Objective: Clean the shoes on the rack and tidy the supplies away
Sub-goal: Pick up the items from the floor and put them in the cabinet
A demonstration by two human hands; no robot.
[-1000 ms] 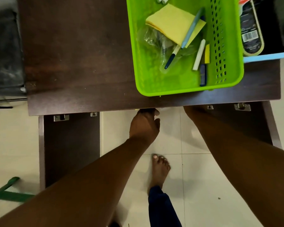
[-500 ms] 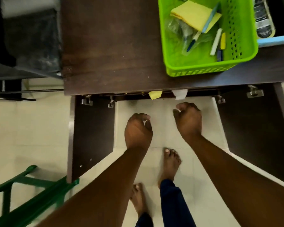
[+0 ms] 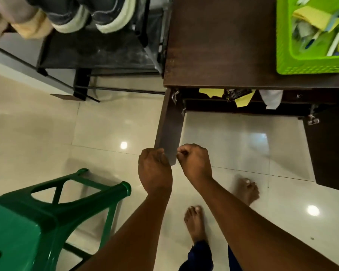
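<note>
Two cabinet doors hang open. Our left hand [image 3: 155,171] & right hand [image 3: 194,163] sit curled at the left door [image 3: 169,132] edge; grip unclear. Green basket [image 3: 309,67] w/ supplies on cabinet top; shoes [image 3: 106,14] on rack [image 3: 98,53] upper left.

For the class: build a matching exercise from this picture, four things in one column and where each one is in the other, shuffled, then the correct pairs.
Things:
1 green basket
2 green stool
3 shoes
4 yellow cloth

Places:
A on the floor tiles, lower left
B on the dark rack, upper left
C on the brown cabinet top
D inside the open cabinet

Pairs: 1-C, 2-A, 3-B, 4-D
</note>
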